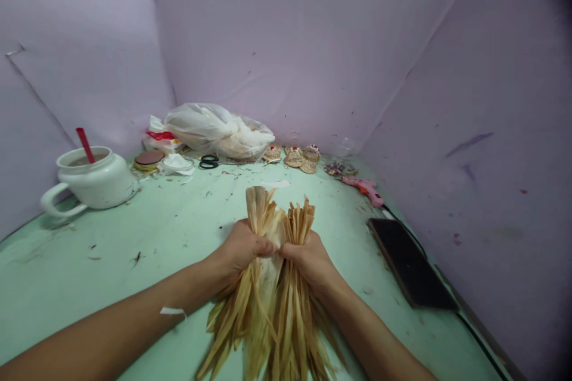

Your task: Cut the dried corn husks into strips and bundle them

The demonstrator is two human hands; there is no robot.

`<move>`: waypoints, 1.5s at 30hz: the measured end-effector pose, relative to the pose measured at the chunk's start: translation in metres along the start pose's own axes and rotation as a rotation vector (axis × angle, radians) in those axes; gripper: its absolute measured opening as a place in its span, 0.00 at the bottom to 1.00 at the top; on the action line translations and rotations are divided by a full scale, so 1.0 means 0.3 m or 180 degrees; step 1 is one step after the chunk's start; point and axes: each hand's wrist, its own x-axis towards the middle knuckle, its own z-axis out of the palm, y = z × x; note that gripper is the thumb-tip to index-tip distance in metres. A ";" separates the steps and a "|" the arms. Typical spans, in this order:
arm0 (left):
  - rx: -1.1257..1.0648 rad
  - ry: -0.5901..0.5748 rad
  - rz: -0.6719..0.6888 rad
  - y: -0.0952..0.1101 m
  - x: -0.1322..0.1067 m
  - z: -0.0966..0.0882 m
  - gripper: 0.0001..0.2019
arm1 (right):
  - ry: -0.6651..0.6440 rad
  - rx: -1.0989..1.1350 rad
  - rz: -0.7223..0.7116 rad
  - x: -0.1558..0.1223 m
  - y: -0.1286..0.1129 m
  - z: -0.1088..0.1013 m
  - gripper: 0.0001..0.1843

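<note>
Dried, straw-coloured leaf strips (292, 309), perhaps corn husk, fan out downward over the pale green table. My left hand (243, 250) is wrapped round the left part of the bundle, its thumb lying across the strips. Round the right part my right hand (308, 256) is closed the same way. The two thumb tips meet or nearly meet at the middle. Short cut ends stick up above both fists, and a broad, paler strip (270, 268) lies between them. The fingers behind the bundle are hidden. A white scrap (173, 311) clings to my left forearm.
A white mug (100, 181) with a red straw stands at the left. Along the back are a white plastic bag (214, 131), black scissors (208, 161) and several small woven pieces (295, 156). To the right lie a pink glue gun (365, 189), a dark phone (411, 265) and a cable.
</note>
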 end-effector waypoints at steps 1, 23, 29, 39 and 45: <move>-0.0028 -0.0055 -0.0002 0.002 0.001 -0.001 0.17 | -0.0056 0.0037 0.0031 0.002 0.001 -0.004 0.11; -0.0070 0.0035 -0.0497 0.102 0.080 -0.152 0.14 | -0.0303 0.1271 -0.0283 0.032 -0.175 -0.311 0.15; -0.0208 -0.0465 -0.0499 0.072 0.021 -0.064 0.21 | -0.0088 0.0560 0.0493 0.033 -0.024 -0.085 0.20; -0.0064 -0.0426 -0.0091 0.031 0.009 -0.034 0.20 | -0.0413 0.0495 0.0313 0.001 -0.004 -0.024 0.22; -0.0048 -0.0263 -0.0098 0.030 0.010 -0.039 0.20 | -0.0333 0.0265 0.0199 0.003 -0.012 -0.017 0.19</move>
